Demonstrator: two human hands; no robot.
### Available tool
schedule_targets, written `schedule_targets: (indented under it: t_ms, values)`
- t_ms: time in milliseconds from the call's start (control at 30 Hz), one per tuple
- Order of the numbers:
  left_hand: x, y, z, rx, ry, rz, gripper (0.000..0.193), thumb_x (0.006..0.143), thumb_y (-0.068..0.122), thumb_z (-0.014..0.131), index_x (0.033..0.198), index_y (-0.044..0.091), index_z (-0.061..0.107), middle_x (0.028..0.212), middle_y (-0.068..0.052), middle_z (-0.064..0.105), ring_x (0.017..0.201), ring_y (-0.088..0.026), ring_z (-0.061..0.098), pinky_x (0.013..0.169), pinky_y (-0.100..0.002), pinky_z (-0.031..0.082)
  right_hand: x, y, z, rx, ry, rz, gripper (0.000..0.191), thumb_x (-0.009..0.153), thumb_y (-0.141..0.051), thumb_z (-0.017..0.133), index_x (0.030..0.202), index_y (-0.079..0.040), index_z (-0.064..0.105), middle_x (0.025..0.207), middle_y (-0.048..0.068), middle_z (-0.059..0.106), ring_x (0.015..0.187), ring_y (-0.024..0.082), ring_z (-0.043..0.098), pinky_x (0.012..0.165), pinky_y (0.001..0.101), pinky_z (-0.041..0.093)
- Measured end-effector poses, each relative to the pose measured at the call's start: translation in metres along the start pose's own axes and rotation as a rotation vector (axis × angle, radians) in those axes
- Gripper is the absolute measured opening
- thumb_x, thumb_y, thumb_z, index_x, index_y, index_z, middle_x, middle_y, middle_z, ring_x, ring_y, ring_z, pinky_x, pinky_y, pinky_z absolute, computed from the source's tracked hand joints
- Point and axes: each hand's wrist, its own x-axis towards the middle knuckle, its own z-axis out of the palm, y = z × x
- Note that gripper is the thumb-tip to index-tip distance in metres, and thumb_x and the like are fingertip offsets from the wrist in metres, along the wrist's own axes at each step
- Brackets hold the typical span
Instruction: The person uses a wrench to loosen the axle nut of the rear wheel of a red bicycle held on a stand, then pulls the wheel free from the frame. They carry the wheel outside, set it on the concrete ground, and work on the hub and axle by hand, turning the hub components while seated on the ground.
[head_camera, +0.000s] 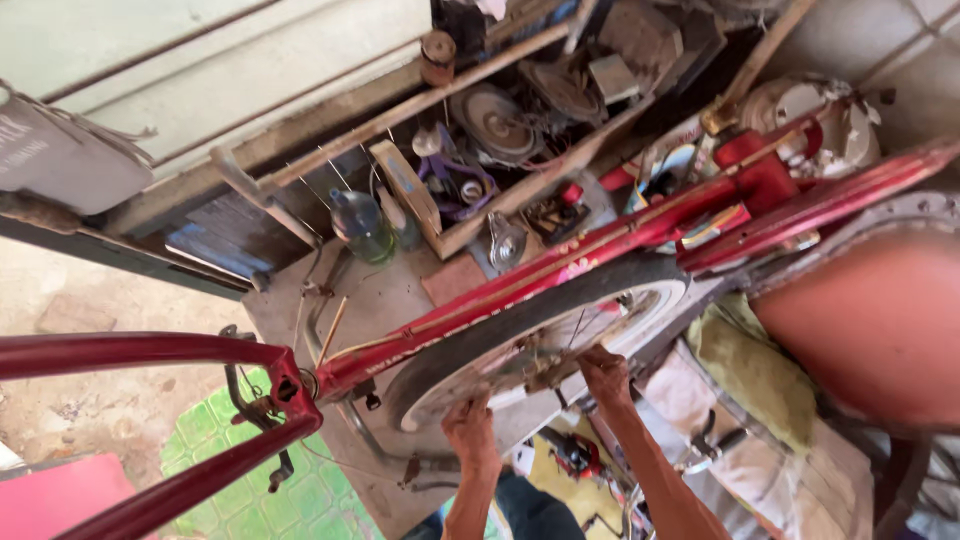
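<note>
While the left hand (470, 432) and right hand (604, 374) grip the bicycle wheel (530, 335) apart, under the red frame (560, 265), a clear bottle (362, 226) and cluttered wooden shelf (500, 130) sit beyond the wheel, concrete floor (385, 300) beneath.

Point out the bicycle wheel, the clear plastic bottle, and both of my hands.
bicycle wheel (470, 345): head view, on the black tyre.
clear plastic bottle (362, 228): head view, on its body.
left hand (470, 432): head view, on its back, at the wheel rim.
right hand (606, 376): head view, on its back, at the wheel.
</note>
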Motion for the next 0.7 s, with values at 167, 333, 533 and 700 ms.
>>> schedule_targets:
  t_ms: [167,333,533,700]
  values:
    - [0.0,0.003,0.002,-0.038,0.004,-0.066,0.005,0.08,0.005,0.076,0.076,0.002,0.075,0.064,0.001,0.061,0.053,-0.008,0.048,0.049,-0.027,0.036,-0.003,-0.007,-0.001,0.069,0.047,-0.008,0.021,0.082,-0.009,0.068,0.095,-0.003,0.082,0.085,0.008,0.078,0.077,0.017,0.066,0.07,0.0315,0.052]
    - [0.001,0.006,0.002,-0.009,-0.048,-0.025,0.013,0.085,0.005,0.08,0.079,-0.001,0.07,0.066,0.002,0.056,0.056,-0.007,0.045,0.049,-0.026,0.033,-0.001,0.003,0.0,0.152,0.042,-0.091,0.014,0.08,-0.008,0.07,0.088,-0.001,0.08,0.085,0.007,0.075,0.078,0.016,0.066,0.072,0.0306,0.05]
    - [-0.002,0.004,0.002,-0.082,0.018,-0.131,0.009,0.08,0.001,0.079,0.077,-0.004,0.072,0.063,0.001,0.055,0.052,-0.009,0.04,0.048,-0.028,0.029,-0.004,0.008,0.0,0.202,0.029,-0.013,0.012,0.081,-0.008,0.076,0.086,0.003,0.079,0.08,0.006,0.07,0.073,0.013,0.059,0.069,0.0315,0.047]
    - [-0.004,0.008,-0.001,-0.058,-0.051,-0.162,0.009,0.081,0.004,0.08,0.079,-0.003,0.075,0.063,0.001,0.058,0.053,-0.009,0.045,0.049,-0.028,0.034,-0.005,0.004,-0.003,0.118,0.087,0.005,0.014,0.083,-0.009,0.071,0.089,0.001,0.079,0.077,0.006,0.072,0.071,0.014,0.06,0.066,0.0316,0.047]
